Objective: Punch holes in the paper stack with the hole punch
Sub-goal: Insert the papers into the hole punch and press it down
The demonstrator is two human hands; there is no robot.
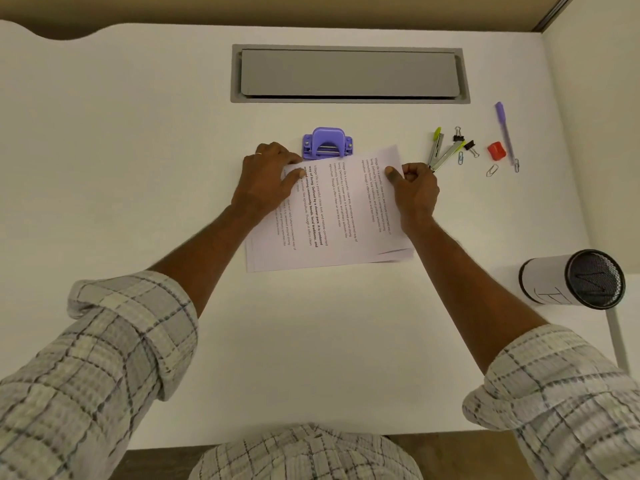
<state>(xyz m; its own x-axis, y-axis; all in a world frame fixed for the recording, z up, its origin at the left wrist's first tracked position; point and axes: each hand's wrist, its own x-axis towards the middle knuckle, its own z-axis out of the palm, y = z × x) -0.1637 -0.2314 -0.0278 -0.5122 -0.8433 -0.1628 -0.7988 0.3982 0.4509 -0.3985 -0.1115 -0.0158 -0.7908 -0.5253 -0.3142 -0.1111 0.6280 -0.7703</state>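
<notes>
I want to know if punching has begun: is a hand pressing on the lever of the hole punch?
No, both the left hand and right hand grip the paper stack, and the hole punch lever is untouched.

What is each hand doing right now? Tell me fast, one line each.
Left hand: pinching the paper stack at its far left corner, beside the hole punch.
Right hand: pinching the stack's far right edge.

On the white desk (138,168) I count one purple hole punch (327,143), one paper stack (332,216), two staplers (437,144) (446,155), two binder clips (458,134) (471,147), three paper clips (460,158) (491,170) (516,165), one purple pen (505,131), one red sharpener (496,151), one mesh cup (575,279), and two hands (268,178) (414,190).
</notes>
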